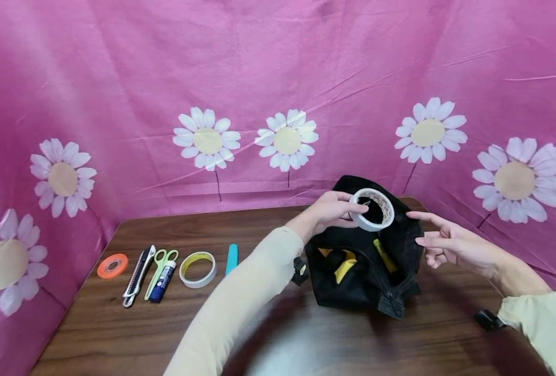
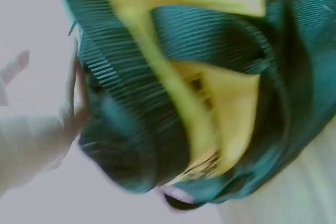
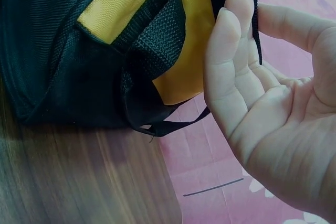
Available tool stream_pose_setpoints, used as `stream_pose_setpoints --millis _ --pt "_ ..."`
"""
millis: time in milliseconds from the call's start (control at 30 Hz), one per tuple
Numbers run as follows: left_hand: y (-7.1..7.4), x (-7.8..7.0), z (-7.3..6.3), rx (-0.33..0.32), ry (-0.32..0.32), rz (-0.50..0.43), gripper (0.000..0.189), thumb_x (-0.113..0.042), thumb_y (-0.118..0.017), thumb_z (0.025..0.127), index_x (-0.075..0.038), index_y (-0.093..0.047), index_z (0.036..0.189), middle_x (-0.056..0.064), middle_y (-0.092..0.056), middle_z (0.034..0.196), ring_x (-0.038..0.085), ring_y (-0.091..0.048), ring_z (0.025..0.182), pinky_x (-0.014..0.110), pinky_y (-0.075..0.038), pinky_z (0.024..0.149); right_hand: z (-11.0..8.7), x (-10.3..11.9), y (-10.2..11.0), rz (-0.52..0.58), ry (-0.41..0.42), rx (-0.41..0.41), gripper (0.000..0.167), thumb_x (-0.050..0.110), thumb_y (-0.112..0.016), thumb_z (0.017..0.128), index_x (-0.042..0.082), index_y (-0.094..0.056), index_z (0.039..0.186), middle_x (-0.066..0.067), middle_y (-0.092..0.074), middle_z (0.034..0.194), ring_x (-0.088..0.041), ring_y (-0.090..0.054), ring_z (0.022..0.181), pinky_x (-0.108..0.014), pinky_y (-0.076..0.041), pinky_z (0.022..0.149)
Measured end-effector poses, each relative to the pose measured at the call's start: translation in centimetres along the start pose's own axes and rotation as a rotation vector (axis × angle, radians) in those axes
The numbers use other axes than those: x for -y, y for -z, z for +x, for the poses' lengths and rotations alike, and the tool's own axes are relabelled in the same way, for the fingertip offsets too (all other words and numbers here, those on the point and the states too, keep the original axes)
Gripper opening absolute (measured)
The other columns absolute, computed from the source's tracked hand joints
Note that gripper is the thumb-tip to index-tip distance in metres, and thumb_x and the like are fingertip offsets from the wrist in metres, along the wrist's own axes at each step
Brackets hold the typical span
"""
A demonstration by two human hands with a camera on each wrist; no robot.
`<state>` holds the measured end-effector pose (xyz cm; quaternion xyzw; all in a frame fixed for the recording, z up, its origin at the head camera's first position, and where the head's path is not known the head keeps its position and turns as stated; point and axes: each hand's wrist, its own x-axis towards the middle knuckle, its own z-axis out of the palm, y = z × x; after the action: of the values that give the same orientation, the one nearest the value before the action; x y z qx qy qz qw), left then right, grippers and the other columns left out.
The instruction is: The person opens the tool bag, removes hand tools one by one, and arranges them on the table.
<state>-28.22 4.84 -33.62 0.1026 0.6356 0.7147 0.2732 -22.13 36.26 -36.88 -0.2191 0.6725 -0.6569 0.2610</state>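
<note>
My left hand (image 1: 329, 211) pinches a white roll of tape (image 1: 373, 210) by its rim, above the black bag (image 1: 341, 290). The bag, with its yellow panel (image 3: 191, 77) and black webbing handle (image 3: 157, 40), stands on the table with its zipped mouth spread. Inside the mouth lies a yellow-green object (image 1: 385, 256), its kind unclear. On the bag's right side, my right hand (image 1: 452, 245) holds the edge of the mouth between thumb and fingers. The left wrist view is blurred; the left hand (image 2: 42, 108) appears there beside the bag, the tape hidden.
Along the left of the wooden table (image 1: 353, 344) lie an orange tape roll (image 1: 103, 269), a box cutter (image 1: 139, 277), green scissors (image 1: 157, 274), a blue glue stick (image 1: 163, 282), another tape roll (image 1: 198, 283) and a teal object (image 1: 232, 258). A pink flowered cloth (image 1: 259, 62) hangs behind.
</note>
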Motion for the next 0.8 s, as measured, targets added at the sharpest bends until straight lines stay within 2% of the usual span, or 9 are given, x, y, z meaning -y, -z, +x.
stream_pose_setpoints --millis 33,100,200,367,567,800 --pt "0.1 -0.8 -0.6 0.009 -0.013 0.001 0.009 -0.006 -0.074 0.093 -0.004 -0.069 0.1 0.007 -0.071 0.085 0.015 -0.069 0.076 0.033 -0.062 0.078 0.0 0.0 0.0 0.002 -0.004 -0.009 0.063 -0.006 -0.04 0.106 0.019 -0.018 0.159 -0.006 -0.066 0.08 -0.02 -0.069 0.068 -0.039 -0.061 0.061" --pt "0.7 -2.1 -1.9 0.03 -0.04 -0.001 0.012 -0.007 -0.074 0.093 -0.003 -0.069 0.104 0.007 -0.071 0.087 0.016 -0.07 0.078 0.034 -0.062 0.078 0.0 0.1 0.1 -0.002 -0.005 -0.011 0.063 -0.006 -0.04 0.105 0.019 -0.017 0.159 -0.005 -0.065 0.079 -0.019 -0.069 0.068 -0.04 -0.061 0.062" --pt "2.3 -3.5 -4.3 0.056 -0.088 0.014 0.02 -0.007 -0.072 0.094 -0.001 -0.068 0.112 0.007 -0.07 0.09 0.017 -0.069 0.081 0.037 -0.061 0.083 0.0 0.0 0.1 -0.019 -0.005 -0.005 0.064 -0.005 -0.041 0.106 0.019 -0.016 0.16 -0.004 -0.065 0.08 -0.019 -0.069 0.068 -0.04 -0.061 0.062" --pt "6.4 -4.0 -8.3 0.066 -0.117 0.066 0.028 -0.01 -0.07 0.097 0.001 -0.064 0.122 0.01 -0.068 0.095 0.02 -0.069 0.085 0.044 -0.057 0.094 -0.1 -0.2 0.1 -0.034 -0.018 -0.001 0.064 -0.004 -0.04 0.106 0.02 -0.015 0.16 -0.005 -0.066 0.085 -0.021 -0.069 0.069 -0.041 -0.061 0.062" --pt "11.3 -2.6 -11.2 0.022 -0.071 0.115 0.031 -0.006 -0.067 0.098 0.004 -0.063 0.126 0.01 -0.069 0.094 0.021 -0.071 0.088 0.045 -0.057 0.093 -0.1 -0.1 0.1 0.015 -0.006 0.002 0.064 -0.006 -0.039 0.106 0.02 -0.017 0.16 -0.005 -0.065 0.08 -0.02 -0.069 0.069 -0.038 -0.061 0.062" --pt "16.3 1.7 -13.5 0.029 0.053 0.161 0.036 -0.003 -0.062 0.1 0.008 -0.058 0.134 0.008 -0.072 0.088 0.019 -0.072 0.085 0.044 -0.059 0.09 0.6 -0.2 -0.2 -0.01 -0.003 0.014 0.065 -0.006 -0.038 0.106 0.02 -0.014 0.161 -0.01 -0.064 0.086 -0.024 -0.069 0.069 -0.041 -0.061 0.062"
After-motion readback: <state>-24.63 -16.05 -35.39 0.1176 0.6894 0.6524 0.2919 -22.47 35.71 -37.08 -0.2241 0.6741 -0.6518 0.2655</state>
